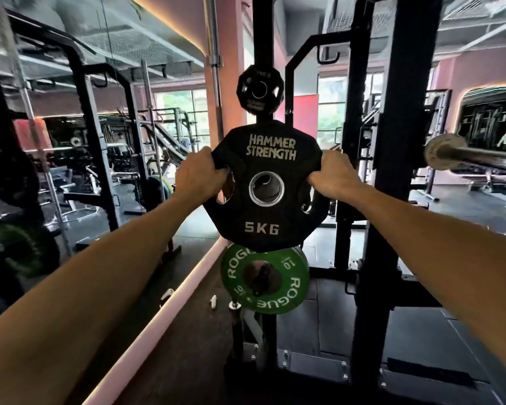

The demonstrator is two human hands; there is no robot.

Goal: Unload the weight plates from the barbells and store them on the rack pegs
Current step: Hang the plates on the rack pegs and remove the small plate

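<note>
Left hand [200, 173], right hand [332, 173]: both grips wrapped round side holes of black plate [265, 206] | hard, quite light | near rack post [262, 54]

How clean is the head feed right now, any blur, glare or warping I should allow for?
Head view: the black 5 kg plate and both gripping hands, left hand and right hand, read sharp; the green plate is softer; edges smear and bow from the wide lens; windows blow out; barbell sleeve glints.
</note>
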